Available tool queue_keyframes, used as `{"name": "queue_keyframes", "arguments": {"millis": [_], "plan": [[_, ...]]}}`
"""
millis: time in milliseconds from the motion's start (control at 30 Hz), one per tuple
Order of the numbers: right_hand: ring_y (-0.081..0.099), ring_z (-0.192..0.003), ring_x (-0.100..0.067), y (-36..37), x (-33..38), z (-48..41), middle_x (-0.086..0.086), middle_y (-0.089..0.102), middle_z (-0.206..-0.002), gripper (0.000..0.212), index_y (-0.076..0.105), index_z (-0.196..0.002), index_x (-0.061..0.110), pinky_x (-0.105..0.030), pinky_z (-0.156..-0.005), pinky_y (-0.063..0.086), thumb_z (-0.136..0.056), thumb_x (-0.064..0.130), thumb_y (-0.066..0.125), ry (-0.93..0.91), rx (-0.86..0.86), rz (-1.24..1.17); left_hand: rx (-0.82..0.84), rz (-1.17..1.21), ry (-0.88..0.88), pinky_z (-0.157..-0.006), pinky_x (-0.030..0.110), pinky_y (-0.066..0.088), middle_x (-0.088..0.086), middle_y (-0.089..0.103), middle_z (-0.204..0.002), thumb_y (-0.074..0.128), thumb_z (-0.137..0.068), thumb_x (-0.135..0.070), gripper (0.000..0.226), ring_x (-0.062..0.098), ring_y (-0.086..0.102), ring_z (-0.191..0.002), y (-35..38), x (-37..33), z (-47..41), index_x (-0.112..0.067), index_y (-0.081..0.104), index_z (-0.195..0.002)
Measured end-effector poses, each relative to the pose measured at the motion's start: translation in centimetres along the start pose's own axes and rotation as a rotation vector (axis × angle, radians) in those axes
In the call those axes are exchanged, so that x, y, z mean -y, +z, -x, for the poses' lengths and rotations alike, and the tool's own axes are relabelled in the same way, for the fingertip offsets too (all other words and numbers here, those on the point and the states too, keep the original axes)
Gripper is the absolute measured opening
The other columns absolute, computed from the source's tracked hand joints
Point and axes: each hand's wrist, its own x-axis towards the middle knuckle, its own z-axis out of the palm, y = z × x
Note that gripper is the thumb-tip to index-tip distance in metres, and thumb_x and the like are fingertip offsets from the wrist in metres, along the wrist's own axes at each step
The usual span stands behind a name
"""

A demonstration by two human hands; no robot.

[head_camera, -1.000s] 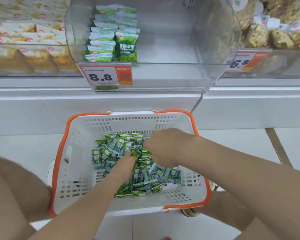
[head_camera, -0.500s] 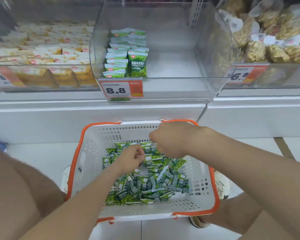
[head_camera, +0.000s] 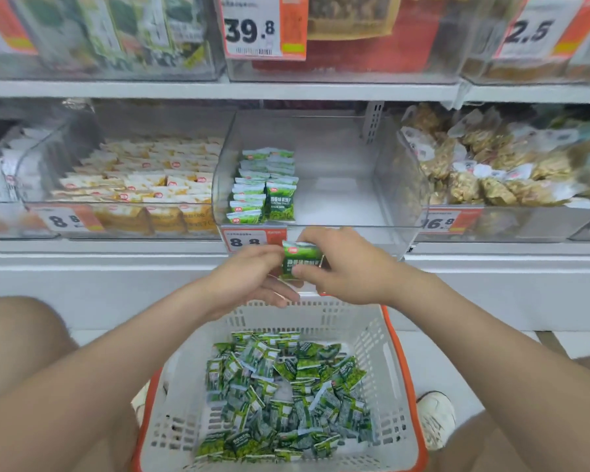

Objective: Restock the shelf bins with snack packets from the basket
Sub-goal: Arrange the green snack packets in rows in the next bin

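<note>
The white basket (head_camera: pixel 382 352) with orange rim sits on the floor between the person's knees, its bottom covered by a loose heap of green snack packets (head_camera: pixel 280 393) lying every which way. Above its far wall both hands meet on the held green packet (head_camera: pixel 300 258). The right hand (head_camera: pixel 348 267) pinches it between thumb below and fingers over the top edge. The left hand (head_camera: pixel 249 277) curls its fingertips against the packet's left side. Whether this is one packet or a small squared stack, I cannot tell.

The packet is just below the front lip of the clear bin (head_camera: pixel 338 212), beside its 8.8 price tag (head_camera: pixel 241 240). Inside, at the bin's left, two neat rows of matching packets (head_camera: pixel 264 189) stand face forward; the rest of the floor is bare.

To do this step well, I judge the packet should be turned upright with the label facing out, lifted over the lip without catching it, and set touching the existing rows, so a new column starts beside them. Pushing could topple the standing rows. The yellow packets (head_camera: pixel 157 185) in the left bin and the bagged brown snacks (head_camera: pixel 484 172) in the right are separate stock.
</note>
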Motion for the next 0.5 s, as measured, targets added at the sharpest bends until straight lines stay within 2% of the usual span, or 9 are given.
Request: {"name": "queue_keyframes", "arguments": {"millis": [67, 100, 167, 233, 300, 367, 433, 500], "plan": [[0.070, -0.071, -0.019, -0.8, 0.1, -0.4, 0.005, 0.068, -0.067, 0.018, 0.066, -0.094, 0.021, -0.034, -0.071, 0.051, -0.095, 0.038, 0.072, 0.096, -0.072, -0.114, -0.014, 0.011, 0.073, -0.090, 0.045, 0.061, 0.022, 0.075, -0.109, 0.044, -0.107, -0.009, 0.029, 0.039, 0.075, -0.101, -0.6, -1.4, 0.4, -0.002, 0.071, -0.117], [0.070, -0.067, -0.015, -1.0, 0.0, -0.6, 0.001, 0.071, -0.067, 0.019, 0.068, -0.090, 0.021, -0.036, -0.071, 0.055, -0.094, 0.039, 0.074, 0.135, -0.099, -0.169, 0.002, 0.002, 0.118, -0.093, 0.045, 0.060, 0.019, 0.076, -0.110, 0.047, -0.105, -0.005, 0.026, 0.037, 0.074, -0.102, -0.8, -1.8, 0.7, -0.003, 0.072, -0.116], [0.071, -0.062, -0.013, -1.2, -0.1, -1.1, -0.002, 0.073, -0.066, 0.019, 0.071, -0.088, 0.019, -0.036, -0.068, 0.057, -0.091, 0.036, 0.078, 0.196, -0.135, -0.317, -0.017, -0.111, 0.224, -0.089, 0.040, 0.061, 0.015, 0.077, -0.109, 0.061, -0.101, -0.003, 0.020, 0.029, 0.075, -0.096, -1.1, -2.2, 1.0, -0.006, 0.072, -0.117], [0.071, -0.062, -0.014, -1.1, 0.0, -1.6, -0.006, 0.075, -0.069, 0.017, 0.074, -0.093, 0.014, -0.031, -0.063, 0.056, -0.090, 0.030, 0.081, 0.252, -0.169, -0.550, -0.088, -0.163, 0.285, -0.080, 0.035, 0.062, 0.012, 0.079, -0.103, 0.072, -0.095, -0.005, 0.022, 0.023, 0.076, -0.088, -1.2, -2.0, 0.8, -0.006, 0.070, -0.117], [0.068, -0.063, -0.014, -1.1, 0.2, -1.9, -0.010, 0.076, -0.075, 0.017, 0.076, -0.099, 0.009, -0.024, -0.059, 0.052, -0.091, 0.023, 0.081, 0.280, -0.203, -0.749, -0.164, -0.107, 0.291, -0.072, 0.032, 0.062, 0.014, 0.079, -0.098, 0.075, -0.092, -0.003, 0.027, 0.024, 0.077, -0.082, -1.0, -2.2, 0.7, 0.000, 0.066, -0.117], [0.062, -0.062, -0.011, -1.1, 0.3, -2.5, -0.009, 0.071, -0.073, 0.014, 0.076, -0.099, 0.008, -0.020, -0.058, 0.048, -0.093, 0.021, 0.078, 0.264, -0.222, -0.799, -0.214, -0.090, 0.283, -0.065, 0.033, 0.061, 0.014, 0.079, -0.092, 0.079, -0.090, -0.007, 0.032, 0.027, 0.077, -0.076, -0.9, -2.9, 0.8, 0.002, 0.063, -0.117], [0.058, -0.063, -0.009, -1.2, 0.2, -3.3, -0.004, 0.069, -0.073, 0.012, 0.075, -0.096, 0.010, -0.021, -0.061, 0.046, -0.095, 0.022, 0.075, 0.245, -0.244, -0.748, -0.315, -0.307, 0.316, -0.059, 0.031, 0.057, 0.003, 0.079, -0.079, 0.084, -0.088, -0.022, 0.029, 0.022, 0.075, -0.064, -1.5, -3.9, 0.9, -0.012, 0.065, -0.108], [0.062, -0.065, -0.009, -1.6, 0.0, -4.6, 0.001, 0.073, -0.078, 0.012, 0.074, -0.099, 0.012, -0.026, -0.067, 0.052, -0.095, 0.024, 0.076, 0.238, -0.304, -0.669, -0.526, -0.647, 0.436, -0.064, 0.030, 0.054, -0.011, 0.074, -0.069, 0.084, -0.086, -0.036, 0.023, 0.008, 0.068, -0.061, -2.8, -4.4, 0.8, -0.027, 0.066, -0.097]]}}
